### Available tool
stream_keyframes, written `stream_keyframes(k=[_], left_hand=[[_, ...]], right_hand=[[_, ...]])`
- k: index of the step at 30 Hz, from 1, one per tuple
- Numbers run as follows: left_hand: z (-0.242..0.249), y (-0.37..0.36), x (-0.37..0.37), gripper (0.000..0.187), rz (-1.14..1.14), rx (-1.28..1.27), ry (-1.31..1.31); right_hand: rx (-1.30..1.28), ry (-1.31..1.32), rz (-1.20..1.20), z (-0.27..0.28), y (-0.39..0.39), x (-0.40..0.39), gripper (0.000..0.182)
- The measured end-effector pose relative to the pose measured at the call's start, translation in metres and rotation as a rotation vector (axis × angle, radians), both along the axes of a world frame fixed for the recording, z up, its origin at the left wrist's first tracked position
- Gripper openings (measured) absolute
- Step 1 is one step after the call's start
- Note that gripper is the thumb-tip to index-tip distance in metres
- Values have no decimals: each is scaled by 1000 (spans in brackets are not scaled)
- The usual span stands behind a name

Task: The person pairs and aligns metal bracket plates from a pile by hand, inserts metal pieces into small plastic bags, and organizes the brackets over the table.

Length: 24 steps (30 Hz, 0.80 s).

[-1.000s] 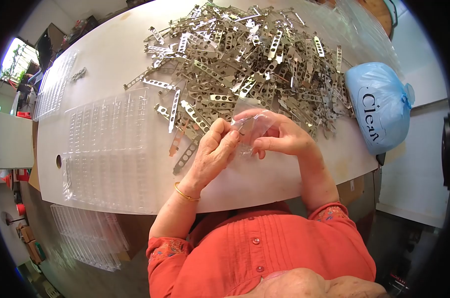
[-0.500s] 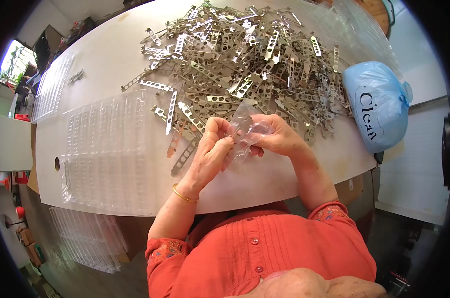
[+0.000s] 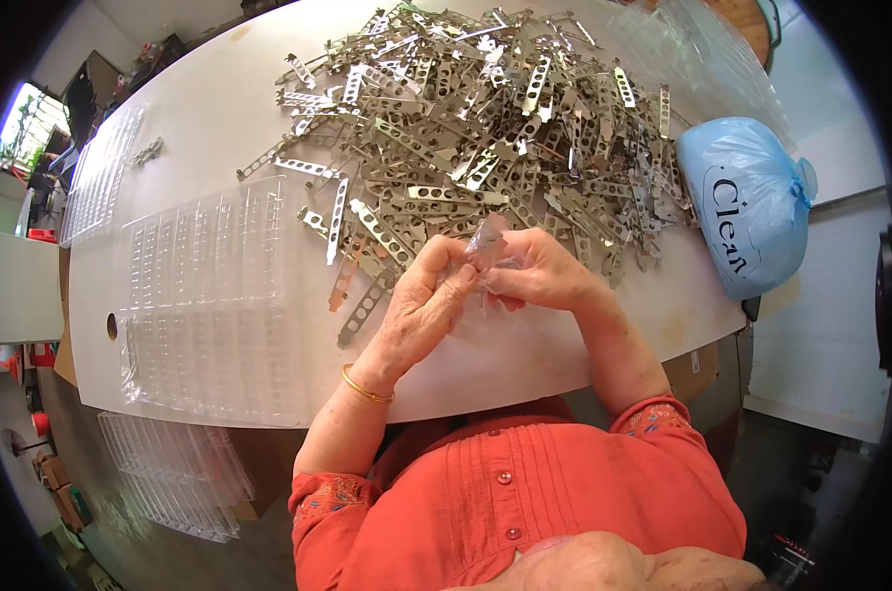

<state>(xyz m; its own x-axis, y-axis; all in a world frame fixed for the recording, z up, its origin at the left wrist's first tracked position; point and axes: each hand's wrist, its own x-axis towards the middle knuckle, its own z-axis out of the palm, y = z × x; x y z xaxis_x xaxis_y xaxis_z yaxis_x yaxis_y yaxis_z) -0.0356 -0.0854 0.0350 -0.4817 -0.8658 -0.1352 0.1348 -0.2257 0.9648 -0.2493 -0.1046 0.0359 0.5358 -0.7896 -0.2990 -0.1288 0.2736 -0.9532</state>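
Both hands meet over the near middle of the table, closed on a small clear plastic bag. My left hand pinches its left side between thumb and fingers. Gripping the other side is my right hand. The bag is crumpled, and its top sticks up above the fingertips; whether anything lies inside I cannot make out. Just beyond the hands spreads a large heap of perforated metal brackets. A few loose brackets lie at the left of my left hand.
A clear plastic tray lies left on the white table, another tray farther back. More trays stand below the edge. At right sits a tied blue bag marked "Clean"; clear plastic sheeting lies behind it.
The bag has been bunched more tightly between the fingers, and less of it hangs loose below. My two hands have drawn slightly closer together. The bracket heap looks unchanged.
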Motion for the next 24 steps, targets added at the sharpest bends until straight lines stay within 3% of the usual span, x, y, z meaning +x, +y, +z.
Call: stream_keyframes(k=[3, 5, 8, 13, 18, 20, 22, 24], left_hand=[[-1, 0, 2, 14, 44, 24, 29], [5, 0, 2, 12, 89, 53, 12], [2, -1, 3, 11, 67, -16, -51], [-7, 0, -1, 15, 47, -58, -79], [-3, -4, 4, 23, 55, -97, -113], [0, -6, 5, 32, 136, -29, 44], [5, -9, 10, 38, 105, -80, 7], [-4, -11, 11, 35, 44, 139, 299]], right_hand=[[-65, 20, -74, 3, -1, 1, 17], [-42, -6, -256, 14, -3, -2, 20], [-127, -87, -265, 19, -3, -9, 25], [-152, -138, -102, 11, 1, 3, 15], [-116, -151, -192, 10, -1, 3, 13], [-113, -183, -261, 12, -2, -1, 13], [-100, -139, -349, 20, -4, -5, 15], [-91, -170, -380, 14, -5, -7, 17]])
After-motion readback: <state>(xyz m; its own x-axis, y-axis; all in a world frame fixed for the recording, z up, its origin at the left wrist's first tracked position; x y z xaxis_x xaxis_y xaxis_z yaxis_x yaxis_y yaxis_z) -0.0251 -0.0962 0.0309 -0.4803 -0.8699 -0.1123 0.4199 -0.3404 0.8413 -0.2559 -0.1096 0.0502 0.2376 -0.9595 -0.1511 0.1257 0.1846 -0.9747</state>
